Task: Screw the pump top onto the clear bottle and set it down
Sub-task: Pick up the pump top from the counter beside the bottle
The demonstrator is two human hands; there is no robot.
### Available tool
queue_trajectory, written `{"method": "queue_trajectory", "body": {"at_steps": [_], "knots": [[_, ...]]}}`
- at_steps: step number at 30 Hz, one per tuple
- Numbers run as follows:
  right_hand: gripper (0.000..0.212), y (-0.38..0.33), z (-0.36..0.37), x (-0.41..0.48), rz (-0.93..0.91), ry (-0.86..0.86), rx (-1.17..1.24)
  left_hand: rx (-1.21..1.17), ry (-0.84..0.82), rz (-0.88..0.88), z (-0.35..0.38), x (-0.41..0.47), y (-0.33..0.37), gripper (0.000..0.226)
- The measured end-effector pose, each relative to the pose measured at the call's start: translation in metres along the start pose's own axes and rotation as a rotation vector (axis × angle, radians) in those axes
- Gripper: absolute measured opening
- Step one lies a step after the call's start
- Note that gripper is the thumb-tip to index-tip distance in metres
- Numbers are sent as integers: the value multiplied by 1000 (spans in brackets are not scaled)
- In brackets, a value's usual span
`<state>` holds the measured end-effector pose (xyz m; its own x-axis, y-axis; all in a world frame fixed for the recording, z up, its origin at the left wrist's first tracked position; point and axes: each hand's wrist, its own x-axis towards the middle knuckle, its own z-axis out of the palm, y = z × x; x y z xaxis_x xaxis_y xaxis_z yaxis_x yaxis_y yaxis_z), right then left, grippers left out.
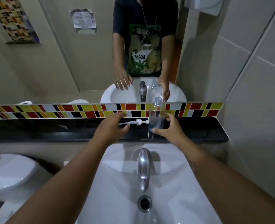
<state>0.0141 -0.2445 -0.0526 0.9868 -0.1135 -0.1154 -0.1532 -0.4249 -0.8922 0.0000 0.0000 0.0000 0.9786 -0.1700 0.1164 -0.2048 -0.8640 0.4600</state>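
Note:
A clear bottle (156,114) with an open neck stands upright on the black shelf (203,131) under the mirror. My right hand (170,130) is spread around its lower part, thumb tip at its base and fingers on its right side, not closed on it. A white pump top (137,122) with a thin tube lies on its side on the shelf, just left of the bottle. My left hand (111,127) hovers over the tube end with its fingers apart, touching or almost touching the tube.
Below the shelf is a white sink (174,183) with a chrome tap (143,167) and a drain (144,203). A white toilet (7,172) stands at the lower left. A coloured tile strip (52,110) and a mirror (52,62) rise behind the shelf; a tiled wall closes the right.

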Motion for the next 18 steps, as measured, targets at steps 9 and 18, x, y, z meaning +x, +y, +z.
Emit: {"method": "queue_trajectory", "body": {"at_steps": [9, 18], "knots": [[101, 31, 29, 33, -4, 61, 110, 149, -134, 86, 55, 56, -11, 62], [77, 51, 38, 50, -6, 143, 28, 268, -161, 197, 91, 90, -21, 64]]}}
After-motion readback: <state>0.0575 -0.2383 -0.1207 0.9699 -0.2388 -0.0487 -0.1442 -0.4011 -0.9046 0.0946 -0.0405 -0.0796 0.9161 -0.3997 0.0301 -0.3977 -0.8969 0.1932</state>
